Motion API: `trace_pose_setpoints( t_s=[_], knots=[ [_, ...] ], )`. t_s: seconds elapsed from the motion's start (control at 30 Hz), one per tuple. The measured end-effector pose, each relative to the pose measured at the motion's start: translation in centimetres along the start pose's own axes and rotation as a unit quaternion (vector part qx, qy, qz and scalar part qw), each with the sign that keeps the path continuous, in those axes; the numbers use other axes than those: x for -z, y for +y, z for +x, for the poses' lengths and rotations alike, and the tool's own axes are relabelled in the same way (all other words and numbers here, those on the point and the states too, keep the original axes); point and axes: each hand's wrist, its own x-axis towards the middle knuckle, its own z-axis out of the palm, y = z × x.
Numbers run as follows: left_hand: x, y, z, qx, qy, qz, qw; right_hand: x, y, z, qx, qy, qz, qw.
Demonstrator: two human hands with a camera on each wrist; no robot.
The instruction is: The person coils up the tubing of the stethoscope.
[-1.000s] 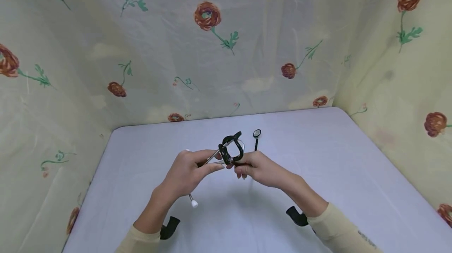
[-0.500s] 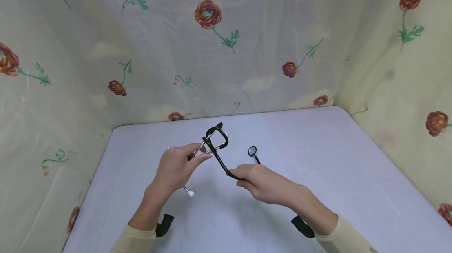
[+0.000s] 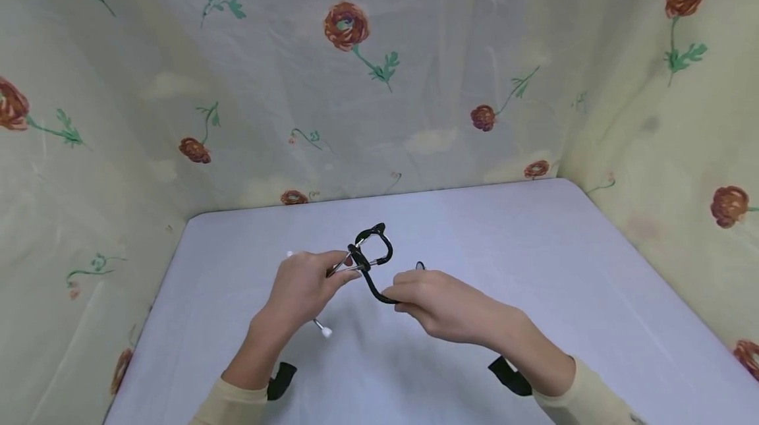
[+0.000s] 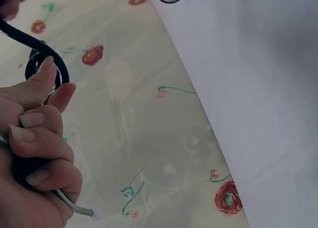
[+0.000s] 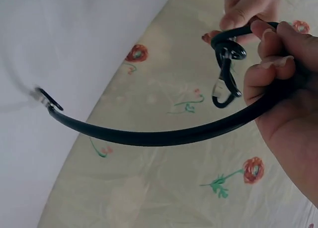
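Person's left sleeve (image 3: 234,402) and right sleeve (image 3: 584,392) are pale cream; small dark marking (image 3: 637,419) on right sleeve, illegible. Bent black piece (image 3: 282,380) shows beside left sleeve; second black piece (image 3: 510,377) beside right sleeve.

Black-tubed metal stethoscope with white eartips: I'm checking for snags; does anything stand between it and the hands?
Nothing visible: the left hand holds the stethoscope directly by its metal tubes, the right hand by its black tubing.

Pale lavender-white, smooth-topped table (image 3: 534,267), rounded far corners. Cream, thin, creased sheeting (image 3: 255,82) hangs behind far edge and along left and right edges; cloth or plastic, can't tell. Scattered print: rust-red flowers (image 3: 346,26) on green leafy stems (image 3: 384,72). Back stretch greyer, right side yellower. Soft light, faint blurred shadow (image 3: 409,352) on tabletop.
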Motion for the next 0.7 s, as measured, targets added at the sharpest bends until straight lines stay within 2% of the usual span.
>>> trace_pose_setpoints(
  t_s=[0.13, 0.3, 0.43, 0.57, 0.7],
  knots=[
    [-0.3, 0.4, -0.1, -0.017, -0.018, 0.031, 0.9992, 0.5, 0.0, 0.1, 0.019, 0.031, -0.003, 0.9994],
    [-0.4, 1.4, -0.3, -0.058, -0.036, 0.052, 0.9963, 1.1, 0.1, 0.3, 0.032, 0.06, 0.007, 0.9977],
    [-0.3, 2.2, -0.5, -0.095, -0.057, 0.044, 0.993, 1.6, 0.7, 0.4, 0.043, 0.09, 0.026, 0.9947],
    [-0.4, 2.9, -0.6, -0.138, -0.09, 0.024, 0.9859, 2.0, 1.6, 0.6, 0.055, 0.125, 0.053, 0.9892],
    [-0.3, 3.4, -0.8, -0.176, -0.111, 0.008, 0.9781, 2.3, 2.6, 0.7, 0.041, 0.135, 0.086, 0.9862]
  ],
)
